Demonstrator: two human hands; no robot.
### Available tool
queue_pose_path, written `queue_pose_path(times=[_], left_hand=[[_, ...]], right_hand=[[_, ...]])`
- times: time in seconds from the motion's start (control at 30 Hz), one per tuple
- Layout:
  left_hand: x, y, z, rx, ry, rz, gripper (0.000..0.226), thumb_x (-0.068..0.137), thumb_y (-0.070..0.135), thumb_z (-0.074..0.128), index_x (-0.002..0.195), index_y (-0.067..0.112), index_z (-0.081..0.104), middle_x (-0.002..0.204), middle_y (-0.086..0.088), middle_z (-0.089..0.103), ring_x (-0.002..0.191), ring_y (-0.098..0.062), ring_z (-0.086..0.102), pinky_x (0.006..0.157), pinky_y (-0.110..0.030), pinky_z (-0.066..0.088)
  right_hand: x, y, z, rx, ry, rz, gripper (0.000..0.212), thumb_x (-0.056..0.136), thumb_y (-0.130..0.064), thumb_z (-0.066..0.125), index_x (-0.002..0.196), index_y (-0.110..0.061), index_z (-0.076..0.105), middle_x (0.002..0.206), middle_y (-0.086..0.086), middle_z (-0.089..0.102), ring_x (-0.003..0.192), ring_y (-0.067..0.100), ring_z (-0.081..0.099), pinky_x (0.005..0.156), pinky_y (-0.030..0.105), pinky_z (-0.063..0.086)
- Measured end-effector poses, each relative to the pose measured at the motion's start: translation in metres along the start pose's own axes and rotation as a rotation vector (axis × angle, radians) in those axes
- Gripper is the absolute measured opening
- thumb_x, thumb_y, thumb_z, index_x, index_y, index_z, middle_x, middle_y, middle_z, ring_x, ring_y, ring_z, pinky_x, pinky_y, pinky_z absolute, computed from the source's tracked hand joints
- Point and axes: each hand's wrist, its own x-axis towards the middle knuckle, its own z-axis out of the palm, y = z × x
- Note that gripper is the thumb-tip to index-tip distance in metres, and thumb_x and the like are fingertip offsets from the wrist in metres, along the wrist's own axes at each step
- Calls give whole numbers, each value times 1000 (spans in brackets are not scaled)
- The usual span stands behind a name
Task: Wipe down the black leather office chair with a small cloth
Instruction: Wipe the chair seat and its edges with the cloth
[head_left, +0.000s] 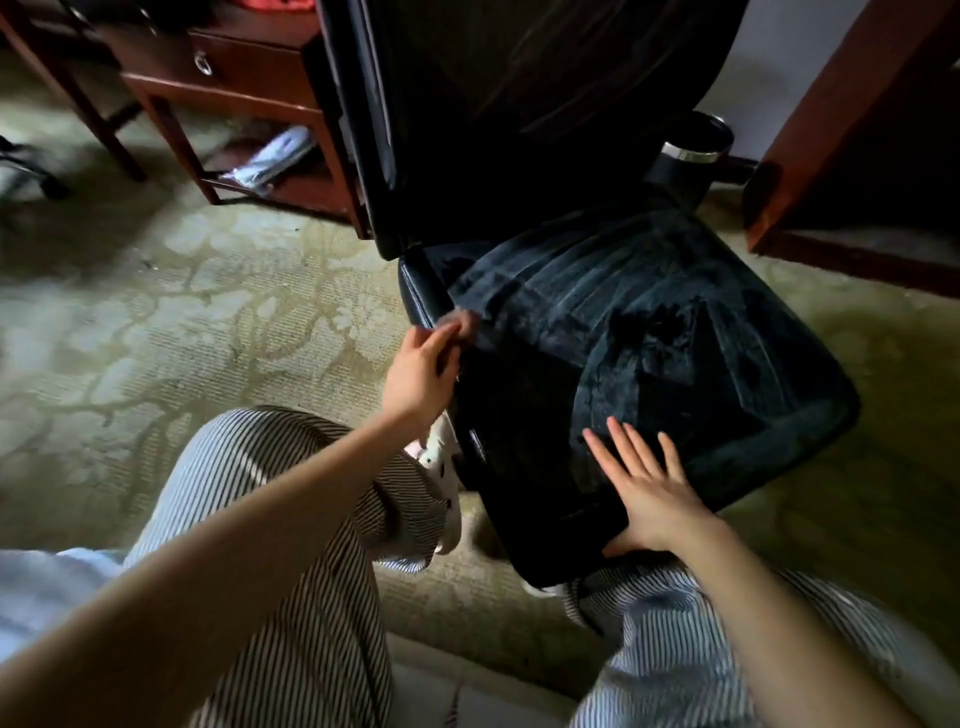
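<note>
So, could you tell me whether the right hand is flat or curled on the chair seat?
Flat: the right hand lies palm-down, fingers spread, on the black leather office chair seat.

**Black chair, seat streaked**

The chair (597, 322) stands on the floor, its tall black backrest upright behind the seat. The seat's dark surface shows pale, dusty streaks and a darker patch near its middle.

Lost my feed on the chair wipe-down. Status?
Left hand at seat's left edge, fingers blurred, cloth not clearly visible. Right hand open, flat on chair seat. Streaks across the seat. Nothing in the way.
</note>
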Motion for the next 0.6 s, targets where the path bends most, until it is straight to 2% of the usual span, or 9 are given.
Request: queue_pose_path(times=[0.1,0.17,0.23,0.3,0.4,0.6], left_hand=[[31,-12,11,205,-46,129,41,93,26,50,134,21,48,118,-14,49,100,-33,54,78,-41,51],[35,-20,25,233,-102,96,42,94,27,48,135,21,46,123,-14,47,107,-35,51,85,-42,48],[32,-22,39,191,-85,0,41,95,27,46,136,23,46,130,-13,45,113,-34,47,91,-40,44],[29,-18,44,196,-43,-43,40,96,29,45,136,25,46,132,-9,44,114,-32,46,89,-40,44],[28,-12,42,201,-83,-49,40,95,31,44,135,25,47,128,-6,47,112,-31,50,84,-39,46],[-4,-1,44,254,-179,71,40,95,30,44,135,24,47,120,-6,49,109,-30,50,82,-38,46]], right_hand=[[0,6,5,24,14,46,134,65,-58,73,127,-23,-41,147,1,-36,142,21,-22,111,47,-15],[3,6,6,44,49,51,136,62,-57,75,135,-24,-35,151,0,-30,143,19,-19,113,44,-11],[7,6,7,63,95,44,135,59,-58,76,143,-28,-25,155,-1,-21,144,16,-15,116,40,-6],[8,8,8,78,133,48,133,57,-61,76,143,-33,-22,156,-5,-18,144,13,-12,117,39,-2],[8,9,12,101,165,42,132,55,-61,76,137,-36,-23,157,-6,-12,145,12,-8,117,38,0],[7,6,12,122,192,46,130,53,-60,78,144,-35,-11,158,-6,-5,145,12,-2,116,38,1]])
